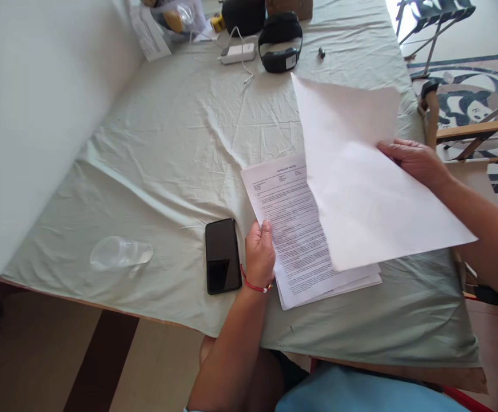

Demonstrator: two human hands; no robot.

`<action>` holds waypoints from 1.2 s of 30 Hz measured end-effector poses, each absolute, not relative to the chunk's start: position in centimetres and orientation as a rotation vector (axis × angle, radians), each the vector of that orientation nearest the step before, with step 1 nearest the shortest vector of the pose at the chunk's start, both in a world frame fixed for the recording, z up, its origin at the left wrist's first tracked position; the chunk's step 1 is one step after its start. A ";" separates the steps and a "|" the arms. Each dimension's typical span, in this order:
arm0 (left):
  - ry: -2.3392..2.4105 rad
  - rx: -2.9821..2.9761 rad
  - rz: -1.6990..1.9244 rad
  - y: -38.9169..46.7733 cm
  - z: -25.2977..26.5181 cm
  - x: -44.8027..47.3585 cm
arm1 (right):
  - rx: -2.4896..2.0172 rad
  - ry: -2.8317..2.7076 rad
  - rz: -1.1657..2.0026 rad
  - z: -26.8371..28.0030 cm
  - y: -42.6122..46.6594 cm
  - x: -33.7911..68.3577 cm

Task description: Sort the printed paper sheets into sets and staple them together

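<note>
My right hand (418,160) pinches the right edge of a white sheet of paper (369,183), whose visible side is blank. The sheet is raised and tilted, covering the right part of a stack of printed papers (295,229). My left hand (260,249) is closed on the left edge of that stack, thumb on top and fingers underneath. A heading and dense lines of text show on the top page. Just left of my left hand a black smartphone (223,256) lies face up on the cloth.
A clear plastic cup (121,253) lies on the green tablecloth (167,154) at left. Toward the back are a black headband device (280,43), a white power bank (238,53) with a cable, and a plastic tub (180,17). A folding chair (467,134) stands right of the table.
</note>
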State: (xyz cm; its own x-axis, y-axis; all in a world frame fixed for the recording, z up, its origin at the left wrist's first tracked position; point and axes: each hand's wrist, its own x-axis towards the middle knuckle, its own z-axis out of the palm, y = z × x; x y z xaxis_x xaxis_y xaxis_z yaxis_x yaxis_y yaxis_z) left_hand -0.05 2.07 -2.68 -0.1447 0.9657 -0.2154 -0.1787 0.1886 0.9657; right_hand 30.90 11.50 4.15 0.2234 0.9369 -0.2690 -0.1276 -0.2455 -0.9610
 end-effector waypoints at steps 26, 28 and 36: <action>1.301 0.829 1.303 2.0 -3.0 0.0 | -1.327 -1.161 1.635 2.5 9.1 26.6; 1.279 0.809 1.311 1.9 -2.9 0.0 | -1.328 -1.159 1.634 2.5 9.0 26.5; 1.306 0.869 1.246 1.8 -2.4 0.0 | -1.351 -1.157 1.648 2.4 8.4 25.9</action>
